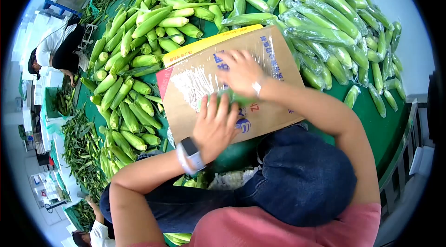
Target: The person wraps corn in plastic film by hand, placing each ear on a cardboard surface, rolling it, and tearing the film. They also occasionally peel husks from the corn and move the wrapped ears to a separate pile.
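Observation:
A cardboard sheet (274, 116) with blue and red print lies across my lap, and white strips (191, 86) that look like film or ties spread over its left part. My left hand (216, 128), with a dark watch on the wrist, is over the lower middle of the cardboard with its fingers stretched out. Farther up the board is my right hand (239, 71), blurred, fingers extended and apart. A smeared green object (239, 99) lies between the two hands, close to the left fingertips; contact with them is unclear.
Unwrapped corn cobs in green husks (134, 114) are heaped at left. Film-wrapped cobs (320, 33) pile up at right on the green table (341, 124). A yellow printed piece (179, 55) shows behind the cardboard. Two other people (49, 49) are at the far left.

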Motion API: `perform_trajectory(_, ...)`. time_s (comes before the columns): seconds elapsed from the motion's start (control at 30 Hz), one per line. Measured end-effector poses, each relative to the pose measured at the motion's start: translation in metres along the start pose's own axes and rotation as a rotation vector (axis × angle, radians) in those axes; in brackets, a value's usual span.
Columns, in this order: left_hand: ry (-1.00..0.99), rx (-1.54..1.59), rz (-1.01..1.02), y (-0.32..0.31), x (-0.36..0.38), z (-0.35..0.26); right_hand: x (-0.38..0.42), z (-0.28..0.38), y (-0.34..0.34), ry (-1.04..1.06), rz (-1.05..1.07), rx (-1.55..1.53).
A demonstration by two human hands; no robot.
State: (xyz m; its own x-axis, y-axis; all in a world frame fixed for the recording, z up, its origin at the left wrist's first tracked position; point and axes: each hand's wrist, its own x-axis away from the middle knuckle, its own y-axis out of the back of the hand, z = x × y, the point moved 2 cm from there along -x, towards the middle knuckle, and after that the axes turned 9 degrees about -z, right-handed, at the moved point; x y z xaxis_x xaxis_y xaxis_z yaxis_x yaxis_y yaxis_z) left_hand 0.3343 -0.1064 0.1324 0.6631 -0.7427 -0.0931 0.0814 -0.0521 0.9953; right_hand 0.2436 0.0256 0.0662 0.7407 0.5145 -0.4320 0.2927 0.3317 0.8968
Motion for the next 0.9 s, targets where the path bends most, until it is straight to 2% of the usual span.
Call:
perform_trajectory(0.07, 0.041, 0.018, -0.083, -0.020, -0.020, 0.002, -0.045, -0.020, -0.012, -0.052, 0.167, 0.068)
perform_trajectory(0.13, 0.067, -0.074, -0.100, -0.044, -0.045, 0.030, -0.071, -0.044, -0.030, -0.179, 0.146, 0.022)
perform_trajectory(0.17, 0.158, 0.018, 0.001, -0.046, -0.061, 0.045, -0.083, -0.054, -0.024, -0.191, 0.136, 0.018)
perform_trajectory(0.2, 0.251, 0.111, 0.103, -0.047, -0.077, 0.060, -0.092, -0.065, -0.014, -0.272, 0.340, 0.017)
perform_trajectory(0.23, 0.218, 0.126, 0.013, -0.053, -0.088, 0.073, -0.095, -0.072, -0.012, -0.343, 0.552, 0.017)
perform_trajectory(0.27, 0.188, 0.146, -0.081, -0.059, -0.097, 0.086, -0.094, -0.076, -0.014, -0.345, 0.555, 0.019)
perform_trajectory(0.33, 0.163, 0.149, -0.056, -0.061, -0.106, 0.098, -0.088, -0.083, -0.018, -0.385, 0.484, -0.083)
perform_trajectory(0.4, 0.143, 0.446, 0.095, -0.064, -0.101, 0.095, -0.089, -0.083, -0.024, -0.438, 0.569, -0.036)
perform_trajectory(0.43, -0.047, 0.535, 0.039, -0.063, -0.086, 0.084, -0.088, -0.083, -0.024, -0.443, 0.591, -0.013)
perform_trajectory(0.5, -0.080, 0.376, 0.295, -0.046, -0.044, 0.056, -0.086, -0.082, -0.026, -0.447, 0.607, 0.003)
perform_trajectory(0.53, -0.104, 0.425, 0.480, -0.037, -0.024, 0.051, -0.083, -0.083, -0.027, -0.450, 0.552, -0.048)
perform_trajectory(0.57, -0.279, 0.593, 0.632, -0.043, 0.002, 0.054, -0.081, -0.084, -0.025, -0.449, 0.495, -0.093)
perform_trajectory(0.6, -0.501, 0.603, 0.886, -0.044, 0.029, 0.050, -0.078, -0.082, -0.021, -0.440, 0.492, -0.088)
perform_trajectory(0.63, -0.610, 0.474, 1.208, -0.037, 0.048, 0.045, -0.071, -0.078, -0.017, -0.450, 0.518, -0.114)
perform_trajectory(0.67, -0.509, 0.665, 1.384, -0.033, 0.068, 0.050, -0.066, -0.077, -0.013, -0.459, 0.543, -0.138)
perform_trajectory(0.7, -0.372, 0.852, 1.412, -0.036, 0.092, 0.062, -0.055, -0.080, -0.030, -0.401, 0.461, -0.145)
perform_trajectory(0.73, -0.279, 1.217, 1.309, -0.038, 0.110, 0.073, -0.043, -0.081, -0.029, -0.400, 0.458, -0.151)
perform_trajectory(0.8, 0.610, 1.899, 1.440, -0.013, 0.127, 0.084, -0.017, -0.063, -0.020, -0.186, 0.096, -0.133)
perform_trajectory(0.83, 0.885, 2.162, 1.094, -0.004, 0.129, 0.086, -0.007, -0.051, -0.016, -0.168, 0.098, -0.269)
perform_trajectory(0.87, 0.748, 2.398, 0.923, -0.006, 0.120, 0.087, 0.000, -0.036, -0.008, -0.146, 0.100, -0.396)
perform_trajectory(0.9, 0.808, 2.469, 0.501, -0.014, 0.110, 0.083, 0.002, -0.015, 0.002, -0.267, 0.271, -0.816)
